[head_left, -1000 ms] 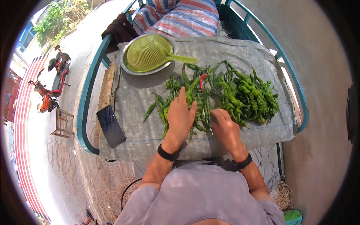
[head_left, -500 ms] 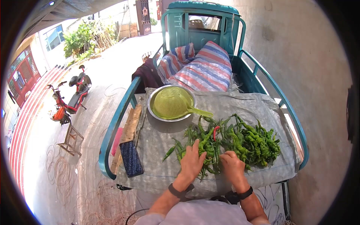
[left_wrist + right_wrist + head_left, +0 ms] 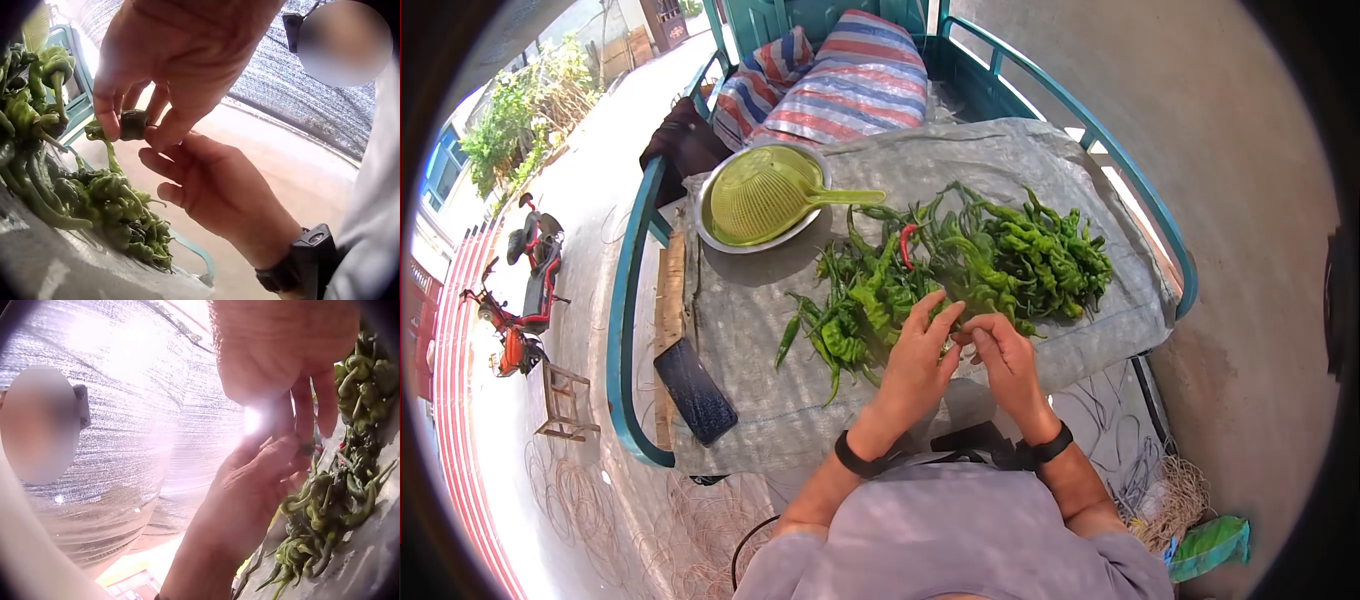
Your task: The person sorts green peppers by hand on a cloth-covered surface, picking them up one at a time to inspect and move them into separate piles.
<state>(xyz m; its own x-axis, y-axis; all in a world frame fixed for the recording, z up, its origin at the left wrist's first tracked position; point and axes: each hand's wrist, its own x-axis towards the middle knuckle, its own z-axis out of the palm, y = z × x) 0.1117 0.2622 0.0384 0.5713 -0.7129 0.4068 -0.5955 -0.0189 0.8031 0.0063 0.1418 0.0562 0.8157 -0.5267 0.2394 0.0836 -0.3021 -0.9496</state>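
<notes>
Both hands meet just in front of the pepper heap, over the near side of the grey sheet (image 3: 780, 420). A dark green pepper (image 3: 133, 125) shows between the fingers and thumb of my left hand (image 3: 915, 365) in the left wrist view. At its stem end, the thumb and forefinger of my right hand (image 3: 1010, 365) come together in a pinch, partly hidden behind the left thumb. Left of centre lies a loose spread of green peppers (image 3: 865, 300) with one red chili (image 3: 907, 247) at its upper edge. Wrinkled green peppers (image 3: 1050, 250) are heaped on the right.
A yellow-green colander (image 3: 765, 190) lies upside down in a metal basin (image 3: 705, 228) at the back left. A phone (image 3: 695, 390) rests by the left edge. Teal rails (image 3: 625, 330) flank the cart bed, and striped sacks (image 3: 850, 80) lie behind the sheet.
My left hand has left the loose peppers and drawn close to my right hand, with a pepper between them. The head view tilted up, then back down.
</notes>
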